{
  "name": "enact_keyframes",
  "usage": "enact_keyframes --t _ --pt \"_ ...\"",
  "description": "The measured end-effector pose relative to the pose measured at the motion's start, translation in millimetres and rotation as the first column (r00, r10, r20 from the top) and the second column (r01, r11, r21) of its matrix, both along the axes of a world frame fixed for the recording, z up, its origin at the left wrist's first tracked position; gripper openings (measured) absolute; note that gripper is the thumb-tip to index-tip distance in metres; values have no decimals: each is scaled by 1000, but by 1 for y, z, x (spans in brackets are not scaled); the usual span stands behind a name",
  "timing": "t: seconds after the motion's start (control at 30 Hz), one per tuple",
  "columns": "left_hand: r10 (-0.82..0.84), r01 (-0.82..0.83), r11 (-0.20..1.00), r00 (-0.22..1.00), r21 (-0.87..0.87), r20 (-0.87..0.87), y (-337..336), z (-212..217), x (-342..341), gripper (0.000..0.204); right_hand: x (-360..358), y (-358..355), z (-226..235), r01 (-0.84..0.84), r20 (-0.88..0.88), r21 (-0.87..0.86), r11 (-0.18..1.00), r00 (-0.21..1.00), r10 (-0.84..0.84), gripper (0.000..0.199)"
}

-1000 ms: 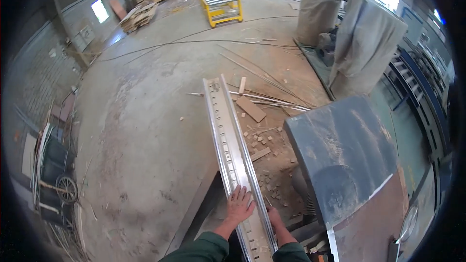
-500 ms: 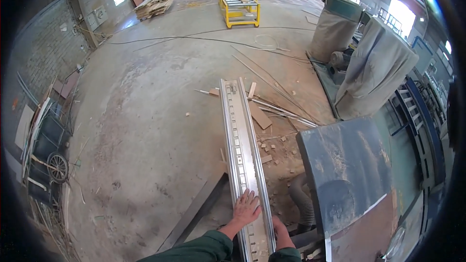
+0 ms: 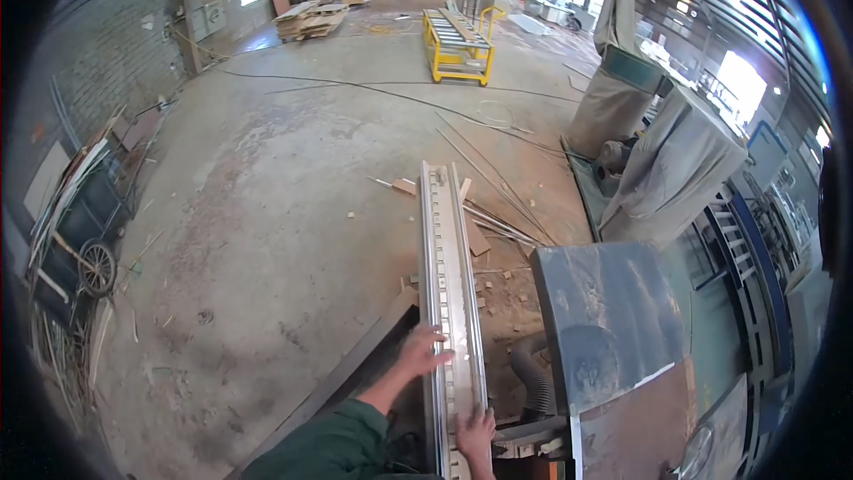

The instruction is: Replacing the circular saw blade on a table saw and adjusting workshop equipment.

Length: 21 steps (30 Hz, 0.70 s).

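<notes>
A long metal rail [image 3: 456, 293] with bright edges and a row of slots along its left side runs away from me above the floor. My left hand [image 3: 421, 352] is at its left edge, thumb and fingers spread apart; whether it touches the metal I cannot tell. Nearer to me, my right hand [image 3: 475, 431] lies on the right part of the rail with its fingers stretched forward. Neither hand shows anything held in it. Dark green sleeves cover my forearms.
Right of the rail stands a dark grey machine table [image 3: 613, 302], with a ribbed hose [image 3: 531, 378] below it. Wood scraps [image 3: 511, 289] litter the floor. Farther off are a yellow roller cart [image 3: 460, 46], fabric dust bags [image 3: 675, 169] and a cable [image 3: 373, 87]. A wheeled cart [image 3: 80, 258] stands left.
My left hand has shifted from flat on the rail to its left edge, fingers more spread. My right hand has come from beside the rail onto its top. The view has tilted up slightly.
</notes>
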<state>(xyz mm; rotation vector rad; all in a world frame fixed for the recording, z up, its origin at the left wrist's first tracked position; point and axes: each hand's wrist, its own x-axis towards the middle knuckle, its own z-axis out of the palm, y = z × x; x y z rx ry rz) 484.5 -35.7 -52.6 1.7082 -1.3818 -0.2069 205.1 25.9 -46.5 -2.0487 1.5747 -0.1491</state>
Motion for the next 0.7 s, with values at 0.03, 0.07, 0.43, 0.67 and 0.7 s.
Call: enact_keyframes --t 0.03,0.07,0.43,0.67,0.7 --pt "42 -42 998 999 -54 9 15 2 16 41 5 11 6 -11 -17 1 1000 1000 11 94" --pt "113 -89 989 970 118 -217 38 16 25 38 2 16 4 -39 -10 2 999 999 39 94" --pt "697 -561 659 706 501 -127 278 107 180 40 0 29 32 -63 -153 108 992 985 80 131" --pt "847 -678 471 527 564 -74 382 162 201 40 13 15 44 -16 -273 206 978 959 74 142" --pt "864 -712 438 502 548 -38 401 159 203 41 15 15 45 -22 -282 211 977 956 83 142"
